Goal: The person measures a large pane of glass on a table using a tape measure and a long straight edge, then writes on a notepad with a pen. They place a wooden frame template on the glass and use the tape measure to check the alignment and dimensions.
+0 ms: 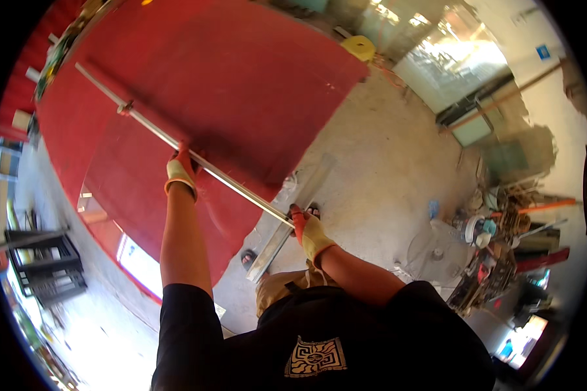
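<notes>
A long, thin, pale metal bar (235, 184) lies slantwise across a wide table covered in red cloth (254, 72). A small dark red slider (125, 108) sits on its far part. My left hand (181, 171), in a cream glove with red palm and fingers, is closed around the bar near its middle. Gloved the same way, my right hand (310, 233) grips the bar's near end, just past the table's edge. Under the bar's left side a clear glass sheet (120, 195) rests on the cloth, with bright reflections along its near left edge.
A yellow roll (359, 48) sits at the table's far right corner. Glass panes (447, 72) lean against the right wall. A fan (433, 253) and piled tools stand at right. Black frames (45, 264) are at left. A flat strip (274, 251) lies by my feet.
</notes>
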The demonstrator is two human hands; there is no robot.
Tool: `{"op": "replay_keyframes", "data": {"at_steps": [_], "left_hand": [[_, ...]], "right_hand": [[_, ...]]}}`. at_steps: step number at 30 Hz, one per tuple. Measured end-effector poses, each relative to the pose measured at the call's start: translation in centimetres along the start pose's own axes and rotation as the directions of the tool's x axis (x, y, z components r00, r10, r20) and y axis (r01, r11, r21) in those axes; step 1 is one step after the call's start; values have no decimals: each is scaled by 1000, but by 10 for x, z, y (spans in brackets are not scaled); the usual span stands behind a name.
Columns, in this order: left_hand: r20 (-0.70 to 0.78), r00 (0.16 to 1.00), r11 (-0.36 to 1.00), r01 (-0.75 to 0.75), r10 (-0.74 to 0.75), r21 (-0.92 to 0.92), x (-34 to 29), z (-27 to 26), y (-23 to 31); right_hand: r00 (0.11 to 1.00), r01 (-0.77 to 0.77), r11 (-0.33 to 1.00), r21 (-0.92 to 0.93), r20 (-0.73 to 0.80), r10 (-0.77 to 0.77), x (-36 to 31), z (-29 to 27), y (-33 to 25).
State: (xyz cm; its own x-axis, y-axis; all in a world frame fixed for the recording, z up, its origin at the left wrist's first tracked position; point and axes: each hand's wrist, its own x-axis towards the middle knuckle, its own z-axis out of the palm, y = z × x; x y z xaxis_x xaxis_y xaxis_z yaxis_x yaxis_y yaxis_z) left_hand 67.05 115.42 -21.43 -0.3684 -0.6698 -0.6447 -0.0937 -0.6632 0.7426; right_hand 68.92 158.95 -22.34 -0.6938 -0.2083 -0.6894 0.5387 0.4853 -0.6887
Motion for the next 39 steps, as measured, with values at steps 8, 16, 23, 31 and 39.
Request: {"op": "replay_keyframes", "data": {"at_steps": [8,16,23,31,39], "left_hand": [[101,994,999,-33,34,-5,-4,-4,6],[188,981,995,24,-41,94,43,0,4],[138,990,977,-30,1,210,78,65,-39],[-1,933,869,335,-359,365,206,177,-81],[231,963,990,137,-142,36,131,213,-112]], "right_hand": [[988,29,998,-55,-153,-38,-11,13,-30],[931,185,975,127,-341,-132,12,26,-26],[939,195,870,453,-343,-32,81,6,-6],[936,156,924,348,-351,-26,177,-41,-50],[959,52,892,450,-270,80,228,-101,14]]}}
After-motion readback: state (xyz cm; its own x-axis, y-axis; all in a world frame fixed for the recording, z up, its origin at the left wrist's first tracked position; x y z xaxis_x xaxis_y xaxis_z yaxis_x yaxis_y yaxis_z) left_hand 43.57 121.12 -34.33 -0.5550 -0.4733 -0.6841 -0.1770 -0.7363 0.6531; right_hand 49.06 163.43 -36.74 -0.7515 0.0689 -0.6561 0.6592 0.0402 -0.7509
